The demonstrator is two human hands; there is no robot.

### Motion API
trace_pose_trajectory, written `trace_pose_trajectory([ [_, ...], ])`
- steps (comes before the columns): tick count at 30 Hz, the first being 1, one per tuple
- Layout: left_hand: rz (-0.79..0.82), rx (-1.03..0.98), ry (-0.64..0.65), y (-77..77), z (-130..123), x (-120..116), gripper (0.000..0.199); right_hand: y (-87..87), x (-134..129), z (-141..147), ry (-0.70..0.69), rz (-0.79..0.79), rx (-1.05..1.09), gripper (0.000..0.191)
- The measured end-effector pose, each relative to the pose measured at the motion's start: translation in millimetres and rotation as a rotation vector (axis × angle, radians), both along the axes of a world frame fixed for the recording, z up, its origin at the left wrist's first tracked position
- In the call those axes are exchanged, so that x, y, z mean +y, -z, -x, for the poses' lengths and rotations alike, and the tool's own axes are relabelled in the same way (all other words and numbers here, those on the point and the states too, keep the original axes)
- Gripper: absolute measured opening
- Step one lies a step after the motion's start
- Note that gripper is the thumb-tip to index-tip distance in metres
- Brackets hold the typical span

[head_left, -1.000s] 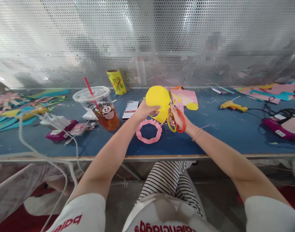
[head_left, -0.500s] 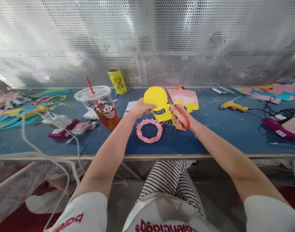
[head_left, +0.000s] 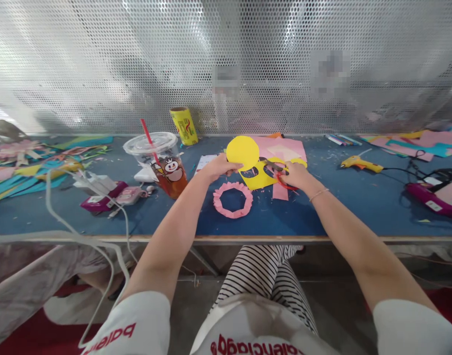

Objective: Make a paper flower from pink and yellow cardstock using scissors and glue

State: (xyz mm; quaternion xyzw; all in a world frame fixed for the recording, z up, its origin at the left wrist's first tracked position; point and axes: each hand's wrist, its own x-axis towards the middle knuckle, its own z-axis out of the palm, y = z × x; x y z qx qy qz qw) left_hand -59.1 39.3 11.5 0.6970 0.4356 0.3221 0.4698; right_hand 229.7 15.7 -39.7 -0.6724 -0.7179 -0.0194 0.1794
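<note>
My left hand (head_left: 221, 167) pinches the lower left edge of a yellow paper circle (head_left: 243, 151) and holds it up above the table. To its right, my right hand (head_left: 296, 175) is closed on a pair of scissors (head_left: 284, 182) with red-orange handles, low over the scraps; the blades point left. Beneath and between the hands lies a yellow paper sheet (head_left: 260, 178) with round holes cut out of it. A pleated pink paper ring (head_left: 218, 204) rests on the blue table just in front of my left hand. Pink paper (head_left: 297, 147) lies behind the yellow sheet.
A plastic drink cup (head_left: 170, 172) with a red straw stands left of my left forearm, near a yellow tube (head_left: 184, 126). Cables run from a purple power strip (head_left: 103, 196). At right are a yellow glue gun (head_left: 362, 164) and another purple strip (head_left: 431, 199). A perforated metal panel (head_left: 270, 59) rises behind.
The scissors have moved away from the yellow circle, down and to the right, and their blades now point left. My left hand still holds the circle.
</note>
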Motion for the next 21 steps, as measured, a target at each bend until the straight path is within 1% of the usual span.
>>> trace_pose_trajectory([
  [1,0.0,0.051,0.034,-2.1,0.5,-2.4,0.023,-1.7,-0.9,-1.3,-0.007,-0.041,-0.044,0.036],
  [2,-0.006,0.1,0.072,-3.9,0.7,-4.7,0.022,-3.7,-2.2,-0.7,-0.025,-0.106,-0.037,0.036],
  [3,-0.017,0.146,0.109,-5.2,0.6,-6.6,0.02,-5.6,-3.7,1.8,-0.056,-0.174,0.025,0.037],
  [4,-0.033,0.185,0.144,-5.8,0.2,-8.1,0.019,-7.1,-5.5,6.2,-0.109,-0.223,0.14,0.041],
  [5,-0.052,0.218,0.177,-6.0,-0.4,-9.2,0.018,-8.0,-7.2,12.1,-0.181,-0.228,0.301,0.045],
  [6,-0.071,0.247,0.209,-5.8,-1.1,-10.0,0.018,-8.2,-9.0,19.0,-0.264,-0.169,0.487,0.046],
  [7,-0.088,0.274,0.241,-5.4,-1.8,-10.4,0.018,-7.6,-10.5,26.3,-0.35,-0.057,0.668,0.045],
  [8,-0.105,0.304,0.272,-5.0,-2.3,-10.5,0.019,-6.5,-11.8,33.3,-0.421,0.056,0.809,0.04],
  [9,-0.125,0.337,0.3,-4.8,-2.4,-10.4,0.02,-5.2,-12.7,39.5,-0.464,0.15,0.896,0.034],
  [11,-0.184,0.421,0.321,-4.7,-0.8,-9.1,0.026,-2.3,-12.9,47.8,-0.454,0.215,0.991,0.024],
  [13,-0.251,0.545,0.297,-4.1,3.0,-6.2,0.037,0.1,-11.2,50.3,-0.386,0.2,1.069,0.019],
  [15,-0.274,0.718,0.289,-2.2,7.6,-2.1,0.043,2.1,-8.3,48.3,-0.356,0.202,1.172,0.015],
  [18,-0.238,0.943,0.345,1.5,12.2,3.5,0.034,5.0,-3.0,42.5,-0.392,0.215,1.289,0.012],
  [19,-0.232,0.977,0.361,1.9,12.8,4.4,0.03,5.8,-1.3,40.7,-0.394,0.212,1.31,0.013],
  [21,-0.23,0.972,0.392,-0.2,13.2,4.1,0.023,6.9,1.9,38.1,-0.357,0.187,1.332,0.013],
])
